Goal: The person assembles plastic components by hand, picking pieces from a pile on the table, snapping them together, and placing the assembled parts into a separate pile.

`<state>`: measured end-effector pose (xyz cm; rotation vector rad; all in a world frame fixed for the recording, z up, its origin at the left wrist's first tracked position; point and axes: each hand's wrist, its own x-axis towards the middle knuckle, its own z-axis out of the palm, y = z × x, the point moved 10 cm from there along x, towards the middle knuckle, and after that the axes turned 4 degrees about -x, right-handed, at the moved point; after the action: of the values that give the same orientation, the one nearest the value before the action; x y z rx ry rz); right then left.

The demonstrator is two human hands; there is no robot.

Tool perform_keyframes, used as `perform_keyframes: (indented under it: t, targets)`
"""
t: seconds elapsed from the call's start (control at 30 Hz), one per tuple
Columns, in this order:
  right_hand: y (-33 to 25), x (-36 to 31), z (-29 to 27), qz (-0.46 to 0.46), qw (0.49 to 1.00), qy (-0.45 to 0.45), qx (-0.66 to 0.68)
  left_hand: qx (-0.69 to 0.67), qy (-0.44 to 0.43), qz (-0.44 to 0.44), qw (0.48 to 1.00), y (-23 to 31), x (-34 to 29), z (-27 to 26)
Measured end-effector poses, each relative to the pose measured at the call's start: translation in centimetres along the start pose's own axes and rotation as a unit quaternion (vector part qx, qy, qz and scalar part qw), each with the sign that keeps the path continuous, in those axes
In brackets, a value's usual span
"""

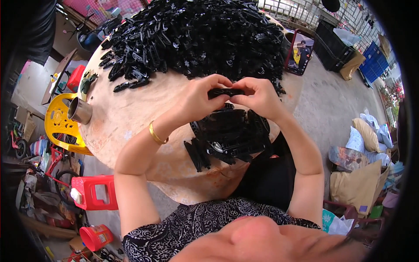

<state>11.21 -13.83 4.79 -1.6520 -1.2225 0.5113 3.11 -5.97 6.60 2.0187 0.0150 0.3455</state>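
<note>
Between my two hands, above the near part of the table, is a small long black plastic piece. My left hand pinches its left end with thumb and fingers. The thumb and fingers of my right hand close on its right end. Just below my hands lies a smaller group of similar black plastic pieces, partly stacked in rows near the table edge. Beyond my hands rises a large heap of black plastic pieces. Their exact kind is too small to tell.
The round table has a peach patterned cloth. On it stand a metal cup at left and a phone at right. Around it are a yellow chair, a red stool, a red bucket and black crates.
</note>
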Motion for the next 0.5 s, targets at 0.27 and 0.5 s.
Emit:
perform_keyframes:
  t: [0.27,0.5]
  targets:
    - [2.2,1.6,-0.1,0.004,0.999,-0.015,0.047,0.022,-0.213,0.028,0.976,0.2,-0.7,2.1]
    - [1.7,1.4,1.3,-0.119,0.908,0.061,-0.398,0.335,0.160,0.033,0.928,-4.8,1.7,-8.5]
